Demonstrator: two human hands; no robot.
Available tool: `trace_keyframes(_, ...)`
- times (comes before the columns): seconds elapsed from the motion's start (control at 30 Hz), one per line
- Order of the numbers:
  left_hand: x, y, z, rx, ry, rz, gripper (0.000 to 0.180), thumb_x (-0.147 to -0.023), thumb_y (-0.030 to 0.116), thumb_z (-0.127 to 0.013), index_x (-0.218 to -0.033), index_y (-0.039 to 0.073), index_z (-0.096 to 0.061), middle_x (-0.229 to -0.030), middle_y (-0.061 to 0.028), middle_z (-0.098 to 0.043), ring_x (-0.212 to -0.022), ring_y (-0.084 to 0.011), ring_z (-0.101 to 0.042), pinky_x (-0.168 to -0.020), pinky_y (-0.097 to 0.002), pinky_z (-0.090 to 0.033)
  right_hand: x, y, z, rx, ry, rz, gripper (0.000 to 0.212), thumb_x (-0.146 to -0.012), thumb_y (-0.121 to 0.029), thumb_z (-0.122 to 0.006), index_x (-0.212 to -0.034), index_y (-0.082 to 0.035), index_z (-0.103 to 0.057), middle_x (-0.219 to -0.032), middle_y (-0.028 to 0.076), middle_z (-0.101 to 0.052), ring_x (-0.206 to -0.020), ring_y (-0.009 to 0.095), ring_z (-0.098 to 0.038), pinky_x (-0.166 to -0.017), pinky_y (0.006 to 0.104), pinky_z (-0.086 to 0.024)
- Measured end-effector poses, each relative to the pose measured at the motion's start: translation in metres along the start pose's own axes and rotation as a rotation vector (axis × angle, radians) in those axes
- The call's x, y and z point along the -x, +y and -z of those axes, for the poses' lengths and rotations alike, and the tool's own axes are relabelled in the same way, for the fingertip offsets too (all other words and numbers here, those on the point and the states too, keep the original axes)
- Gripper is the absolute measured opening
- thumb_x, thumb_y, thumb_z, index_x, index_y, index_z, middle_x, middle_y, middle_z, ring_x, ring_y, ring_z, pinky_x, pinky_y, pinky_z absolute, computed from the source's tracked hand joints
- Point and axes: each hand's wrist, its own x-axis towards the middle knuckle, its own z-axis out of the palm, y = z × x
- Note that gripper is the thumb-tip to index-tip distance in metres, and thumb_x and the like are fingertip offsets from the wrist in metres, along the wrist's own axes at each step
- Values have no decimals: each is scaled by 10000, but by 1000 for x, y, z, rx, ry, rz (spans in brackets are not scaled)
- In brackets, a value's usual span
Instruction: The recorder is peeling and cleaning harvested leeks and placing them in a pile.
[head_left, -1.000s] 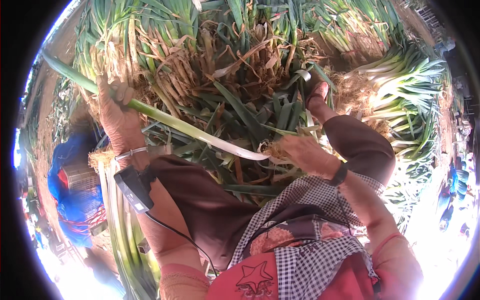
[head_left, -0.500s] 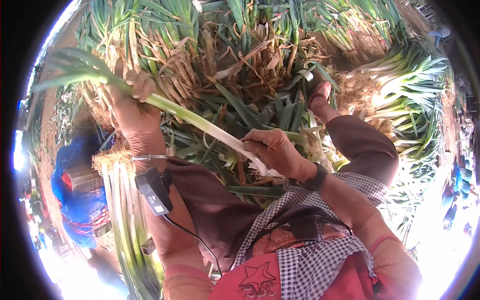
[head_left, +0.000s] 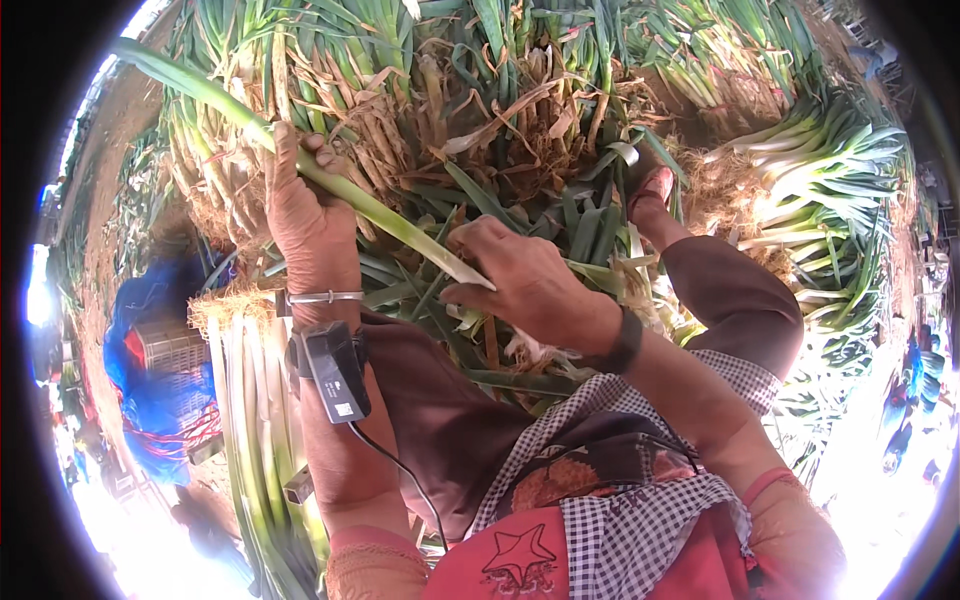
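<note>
A long leek (head_left: 372, 208) with a green top and a pale lower end slants across in front of me from upper left to the middle. My left hand (head_left: 305, 200) is closed around its green part. My right hand (head_left: 535, 285) is closed at the pale end, which runs in between its thumb and forefinger; the other fingers are mostly hidden. Below both hands lie loose green leaves (head_left: 590, 230) and peelings. White fibrous roots (head_left: 530, 352) show just under my right hand.
Upright leeks with dry brown leaves (head_left: 365, 140) crowd the far side. A pile of cleaned leeks (head_left: 810, 190) lies at right. Near my left forearm is a bundle of long leeks (head_left: 262, 400), beside a crate (head_left: 175, 350) with blue plastic (head_left: 150, 300). A cable (head_left: 415, 480) hangs from a wrist device (head_left: 335, 375).
My left hand has shifted right and its leek top now points higher at upper left. My right hand has turned and risen slightly, covering the pale end that earlier stuck out beyond it.
</note>
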Motion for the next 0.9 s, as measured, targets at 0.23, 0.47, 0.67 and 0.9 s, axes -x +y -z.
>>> trace_keyframes(0.23,7,-12,-5,-73,152,22,215,-905,200,-710,-940,52,-559,-773,-41,-549,-636,-113,-488,-553,-217,-433,-15,11,-8,345,-212,145,273,-907,-304,-631,-926,-32,-614,-730,114,-548,-655,304,-613,-536,385,-456)
trace_keyframes(0.47,0,0,7,38,45,60,223,-945,219,-655,-927,35,-531,-758,-52,-524,-612,-120,-454,-522,-229,-396,8,37,-1,-900,13,-478,277,-992,-273,-578,-839,-45,-612,-672,-3,-598,-536,84,-552,-468,271,-446)
trace_keyframes(0.67,-5,4,5,105,122,90,183,-959,162,-626,-920,21,-517,-757,-53,-491,-601,-112,-420,-499,-224,-390,23,53,13,-1805,393,-700,338,-1010,-323,-525,-779,-82,-579,-734,33,-592,-603,178,-579,-635,334,-535)
trace_keyframes(0.9,-7,28,13,-9,165,-56,179,-959,170,-624,-924,36,-510,-751,-26,-462,-590,-102,-386,-512,-224,-372,67,67,43,-942,-269,-676,274,-978,-305,-581,-891,-46,-560,-874,40,-577,-783,196,-600,-673,379,-489)
